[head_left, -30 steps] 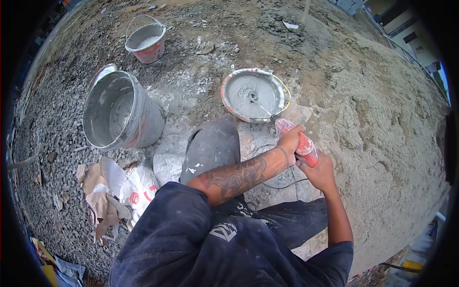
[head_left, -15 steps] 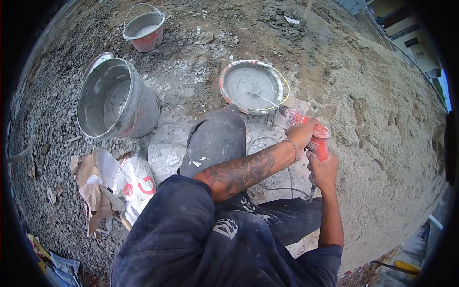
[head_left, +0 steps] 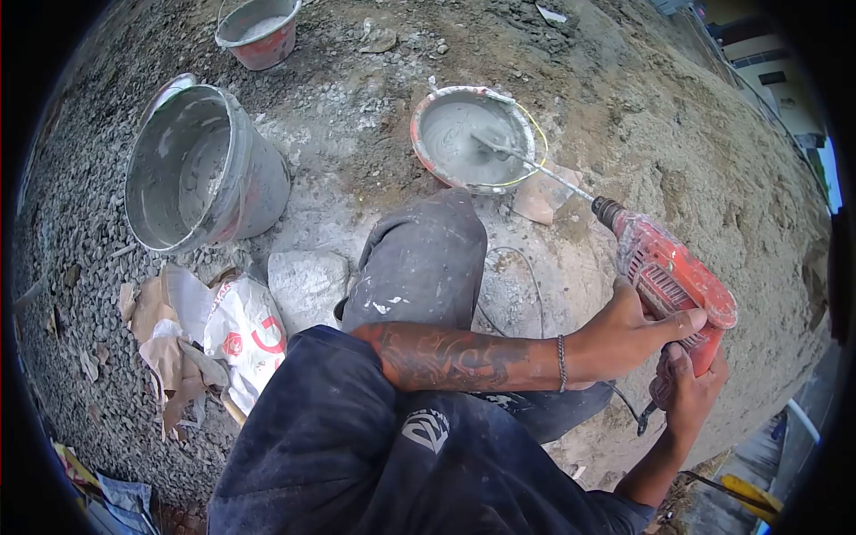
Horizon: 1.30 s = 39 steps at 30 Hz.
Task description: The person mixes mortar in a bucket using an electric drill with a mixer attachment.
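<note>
I hold a red power drill point(head_left: 670, 278) with both hands. My left hand point(head_left: 624, 334) wraps the drill body from the side, my right hand point(head_left: 691, 388) grips its handle from below. A thin mixing rod point(head_left: 544, 169) runs from the chuck to the small red-rimmed bucket of grey wet mortar point(head_left: 475, 136), its tip near the mortar surface. My knee in dusty grey trousers point(head_left: 421, 259) sits between me and that bucket. The drill's cable point(head_left: 522, 294) trails on the ground.
A large grey bucket point(head_left: 192, 174) stands at left, tilted toward me. A small red bucket point(head_left: 257, 27) stands at the top. Torn cement bags point(head_left: 209, 334) lie on gravel at lower left. A sand heap point(head_left: 713, 152) fills the right side. A flat stone point(head_left: 308, 283) lies beside my knee.
The drill has swung out to the right and closer to me, drawing the rod back across the mortar bucket. My hands moved right with it.
</note>
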### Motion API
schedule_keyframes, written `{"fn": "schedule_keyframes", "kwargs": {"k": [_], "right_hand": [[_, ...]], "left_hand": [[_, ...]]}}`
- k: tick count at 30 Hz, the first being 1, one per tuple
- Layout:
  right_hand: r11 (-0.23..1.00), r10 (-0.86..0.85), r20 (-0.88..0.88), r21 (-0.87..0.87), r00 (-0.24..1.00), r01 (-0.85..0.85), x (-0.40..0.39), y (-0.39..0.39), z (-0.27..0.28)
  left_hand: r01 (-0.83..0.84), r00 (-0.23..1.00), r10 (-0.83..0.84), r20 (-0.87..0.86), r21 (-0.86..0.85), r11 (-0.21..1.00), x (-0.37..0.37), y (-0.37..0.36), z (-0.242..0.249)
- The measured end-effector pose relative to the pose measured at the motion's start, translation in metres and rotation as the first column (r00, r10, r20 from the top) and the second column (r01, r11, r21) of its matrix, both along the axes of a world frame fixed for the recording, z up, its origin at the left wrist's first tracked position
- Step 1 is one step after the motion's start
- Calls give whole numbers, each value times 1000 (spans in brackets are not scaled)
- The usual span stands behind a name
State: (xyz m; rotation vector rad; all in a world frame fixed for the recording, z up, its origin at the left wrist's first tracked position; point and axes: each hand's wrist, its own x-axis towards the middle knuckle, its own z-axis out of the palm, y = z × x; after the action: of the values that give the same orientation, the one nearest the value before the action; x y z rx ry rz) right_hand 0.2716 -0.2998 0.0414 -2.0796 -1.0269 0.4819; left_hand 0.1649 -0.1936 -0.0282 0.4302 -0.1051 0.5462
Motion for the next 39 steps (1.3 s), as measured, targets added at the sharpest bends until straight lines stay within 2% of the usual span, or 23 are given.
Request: {"fn": "schedule_keyframes", "kwargs": {"k": [2, 4, 6, 8, 14, 16, 17, 19, 20, 22, 24, 25, 26, 27, 28, 30, 32, 34, 35, 37, 39], "right_hand": [[998, 9, -7, -55, 1000, -9, 1, -4, 11], [1000, 25, 74, -9, 997, -24, 8, -9, 15], [1000, 16, 87, -15, 996, -14, 12, -14, 21], [996, 16, 184, 79, 983, -31, 12, -15, 26], [986, -27, 223, 168, 975, -11, -6, -5, 35], [991, 22, 141, 128, 990, -40, -11, 3, 36], [991, 20, 143, 127, 990, -38, -13, 9, 35], [998, -1, 45, -67, 999, 4, -16, 25, 28], [996, -7, 21, -92, 1000, 9, -15, 35, 17], [974, 169, 160, -175, 973, -141, -15, 66, -7], [929, 359, 256, -191, 897, -318, -19, 101, -33], [886, 463, 314, -185, 829, -424, -20, 116, -48], [884, 467, 311, -177, 828, -432, -22, 127, -60], [850, 520, 346, -291, 781, -438, -25, 140, -71], [808, 573, 370, -401, 731, -431, -29, 148, -76], [794, 590, 343, -407, 731, -451, -36, 156, -80], [780, 600, 302, -429, 741, -456, -40, 151, -84], [713, 543, -15, -519, 840, -471, -39, 145, -86], [720, 537, -14, -514, 844, -467, -40, 138, -92], [786, 550, 113, -405, 827, -467, -40, 119, -106], [782, 537, 161, -465, 828, -416, -44, 116, -103]], "left_hand": [[33, 999, -33, 22, -24, 999, -2, -3, 2], [-6, 991, 4, 134, 18, 1000, -3, -4, 4], [21, 986, -24, 164, 19, 1000, -2, -5, 4], [60, 970, -75, 231, 70, 996, -4, -4, 3], [62, 943, -83, 323, 75, 995, -14, 0, 4], [66, 944, -78, 321, 46, 997, -17, 4, 2], [48, 973, -52, 226, 19, 999, -16, 7, -4], [-3, 1000, 2, -20, -73, 997, -14, 13, -12], [-8, 1000, 7, -23, -70, 998, -18, 24, -16], [81, 982, -116, -150, -223, 971, -30, 57, -29], [37, 951, -151, -271, -383, 923, -31, 84, -47], [33, 949, -148, -278, -381, 924, -31, 93, -54], [-69, 928, -114, -354, -465, 882, -31, 102, -60], [-179, 900, -81, -428, -533, 827, -32, 110, -67], [-193, 897, -67, -436, -525, 829, -34, 115, -76], [-139, 954, -37, -297, -549, 825, -36, 122, -97], [-176, 954, -3, -301, -566, 806, -34, 120, -108], [-85, 932, -133, -338, -557, 826, -36, 119, -109], [-84, 895, -206, -395, -603, 793, -37, 117, -107], [-80, 895, -221, -388, -627, 775, -27, 109, -122], [-93, 906, -194, -377, -623, 776, -24, 102, -132]]}}
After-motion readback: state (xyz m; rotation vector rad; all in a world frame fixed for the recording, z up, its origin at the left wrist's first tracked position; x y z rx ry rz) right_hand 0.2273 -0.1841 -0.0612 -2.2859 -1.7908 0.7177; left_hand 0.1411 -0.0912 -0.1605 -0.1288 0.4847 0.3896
